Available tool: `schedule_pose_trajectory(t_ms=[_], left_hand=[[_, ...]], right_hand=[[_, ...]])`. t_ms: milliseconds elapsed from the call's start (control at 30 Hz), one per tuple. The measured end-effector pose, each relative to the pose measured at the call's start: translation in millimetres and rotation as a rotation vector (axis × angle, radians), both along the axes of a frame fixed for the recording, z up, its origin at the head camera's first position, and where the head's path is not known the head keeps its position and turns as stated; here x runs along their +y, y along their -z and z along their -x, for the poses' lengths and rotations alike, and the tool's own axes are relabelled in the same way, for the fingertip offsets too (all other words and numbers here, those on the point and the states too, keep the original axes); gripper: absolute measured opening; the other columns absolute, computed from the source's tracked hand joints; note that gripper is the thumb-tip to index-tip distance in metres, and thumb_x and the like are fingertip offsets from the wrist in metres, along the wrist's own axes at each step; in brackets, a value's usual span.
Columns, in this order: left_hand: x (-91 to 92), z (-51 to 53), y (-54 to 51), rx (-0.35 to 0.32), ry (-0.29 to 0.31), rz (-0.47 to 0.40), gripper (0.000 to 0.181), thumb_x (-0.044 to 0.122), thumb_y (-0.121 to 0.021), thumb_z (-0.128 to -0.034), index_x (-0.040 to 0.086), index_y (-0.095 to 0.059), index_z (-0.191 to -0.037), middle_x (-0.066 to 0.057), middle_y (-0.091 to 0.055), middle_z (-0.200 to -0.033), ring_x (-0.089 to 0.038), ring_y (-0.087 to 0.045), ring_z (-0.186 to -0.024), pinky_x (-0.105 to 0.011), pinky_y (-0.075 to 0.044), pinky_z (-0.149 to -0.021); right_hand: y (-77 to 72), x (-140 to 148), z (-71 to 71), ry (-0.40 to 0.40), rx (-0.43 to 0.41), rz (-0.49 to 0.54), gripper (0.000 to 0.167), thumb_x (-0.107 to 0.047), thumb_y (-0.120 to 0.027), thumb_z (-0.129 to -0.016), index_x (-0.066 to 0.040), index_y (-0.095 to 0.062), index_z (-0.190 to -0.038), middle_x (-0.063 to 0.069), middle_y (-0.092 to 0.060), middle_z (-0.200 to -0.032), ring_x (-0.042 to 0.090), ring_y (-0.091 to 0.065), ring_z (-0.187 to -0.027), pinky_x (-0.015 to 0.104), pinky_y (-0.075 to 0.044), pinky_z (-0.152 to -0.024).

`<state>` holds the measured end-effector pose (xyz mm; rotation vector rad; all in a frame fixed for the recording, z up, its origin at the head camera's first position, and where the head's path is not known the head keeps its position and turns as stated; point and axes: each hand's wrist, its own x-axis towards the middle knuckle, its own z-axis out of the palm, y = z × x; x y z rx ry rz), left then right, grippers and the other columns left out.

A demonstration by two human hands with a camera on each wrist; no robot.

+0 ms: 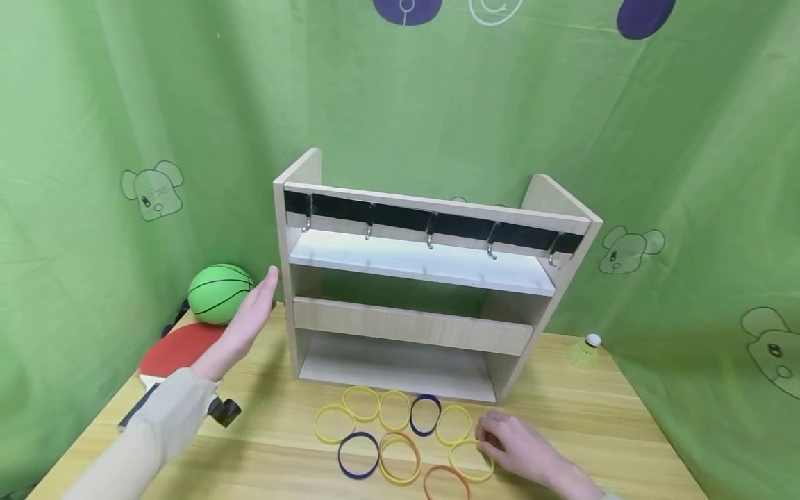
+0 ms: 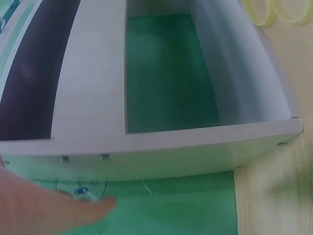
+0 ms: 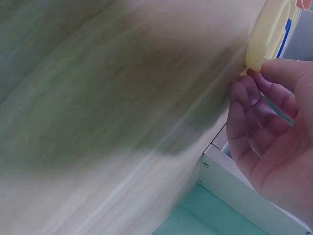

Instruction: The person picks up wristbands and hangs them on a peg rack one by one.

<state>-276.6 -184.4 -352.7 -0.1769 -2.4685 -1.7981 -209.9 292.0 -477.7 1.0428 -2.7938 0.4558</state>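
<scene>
My right hand (image 1: 519, 448) pinches the right edge of a yellow wristband (image 3: 266, 36) between thumb and index finger, as the right wrist view shows. That band lies on the table at the right end of a group of several yellow, dark blue and orange wristbands. A dark blue wristband (image 1: 359, 476) sits at the left of the group and an orange one (image 1: 445, 467) at the front. Raised by the left side of a wooden shelf rack (image 1: 412, 326), my left hand (image 1: 250, 316) has straight fingers and holds nothing.
Several metal hooks hang from a black strip (image 1: 400, 217) along the rack's top. Left of the rack are a green ball (image 1: 219, 295), a red paddle (image 1: 178, 349) and a black-ended object (image 1: 226, 412) partly behind my sleeve. A yellow shuttlecock (image 1: 585, 352) stands at the right.
</scene>
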Motion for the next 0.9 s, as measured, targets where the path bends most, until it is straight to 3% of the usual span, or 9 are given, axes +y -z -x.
schedule_pose_trajectory(t_ms=[133,267,500,700,900], left_hand=[[-2.7,7.1,-0.8,-0.028,0.142,-0.081,0.084,0.064,-0.012,-0.1017,0.003,-0.01,-0.159,-0.015,-0.005,-0.168,-0.034,-0.003,-0.156,-0.057,-0.011,-0.127],[-4.2,10.9,-1.4,-0.037,0.215,-0.097,0.084,0.067,-0.011,-0.1001,0.008,-0.009,-0.16,-0.014,-0.005,-0.168,-0.035,-0.004,-0.156,-0.059,-0.011,-0.127],[-3.2,16.0,-0.5,-0.052,0.262,-0.132,0.085,0.069,-0.012,-0.0989,0.01,-0.008,-0.16,-0.012,-0.005,-0.169,-0.035,-0.005,-0.156,-0.058,-0.013,-0.126],[-1.6,15.9,0.3,-0.083,0.279,-0.177,0.089,0.07,-0.012,-0.0982,0.006,-0.009,-0.16,-0.021,-0.011,-0.166,-0.039,-0.01,-0.155,-0.058,-0.013,-0.127],[0.3,13.9,0.9,-0.104,0.279,-0.2,0.091,0.07,-0.011,-0.0984,0.001,-0.01,-0.159,-0.027,-0.014,-0.164,-0.042,-0.012,-0.154,-0.057,-0.013,-0.127]], right_hand=[[-3.6,-1,0.3,-0.016,-0.024,0.031,0.015,-0.012,-0.073,-0.086,-0.021,-0.062,-0.082,-0.015,-0.059,-0.078,-0.01,-0.045,-0.07,0.013,-0.045,-0.056],[-10.2,-2,0.8,-0.045,-0.071,0.112,0.013,-0.006,-0.07,-0.088,-0.016,-0.063,-0.082,-0.008,-0.065,-0.076,-0.01,-0.05,-0.069,0.014,-0.049,-0.056],[-22.6,-1,0.5,-0.087,-0.117,0.21,0.01,-0.002,-0.068,-0.089,-0.009,-0.063,-0.084,0.002,-0.07,-0.076,-0.002,-0.061,-0.069,0.015,-0.054,-0.056],[-39.9,-3,1.3,-0.114,-0.049,0.244,0.011,0.001,-0.07,-0.086,-0.007,-0.063,-0.085,0.005,-0.07,-0.075,0.004,-0.064,-0.066,0.016,-0.055,-0.055],[-70.2,-14,-1.9,-0.109,0.0,0.236,0.013,0.002,-0.072,-0.084,-0.009,-0.064,-0.085,0.003,-0.07,-0.075,-0.004,-0.06,-0.067,0.014,-0.055,-0.054]])
